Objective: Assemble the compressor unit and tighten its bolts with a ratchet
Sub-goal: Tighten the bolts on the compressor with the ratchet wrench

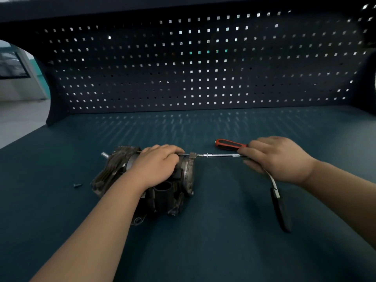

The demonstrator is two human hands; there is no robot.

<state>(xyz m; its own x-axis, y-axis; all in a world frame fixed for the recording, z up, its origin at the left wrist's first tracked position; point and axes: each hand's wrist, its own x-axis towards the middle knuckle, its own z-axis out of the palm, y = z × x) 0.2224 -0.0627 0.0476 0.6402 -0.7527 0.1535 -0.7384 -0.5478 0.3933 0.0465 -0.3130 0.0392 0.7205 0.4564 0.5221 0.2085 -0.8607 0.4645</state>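
Note:
The grey metal compressor unit (114, 169) lies on its side on the teal bench, left of centre. My left hand (156, 165) presses down over its top and grips it. A long bolt (184, 154) runs along the upper edge to the end flange. The ratchet's chrome extension (219, 155) lies level and meets that bolt head at the flange. My right hand (278, 157) wraps the ratchet head. The ratchet's black handle (280, 210) hangs down toward me below that hand.
A red and black screwdriver (230, 145) lies just behind the extension, its tip end hidden by my right hand. A small loose screw (77, 185) rests left of the compressor. A dark pegboard (203, 64) walls off the bench's back edge.

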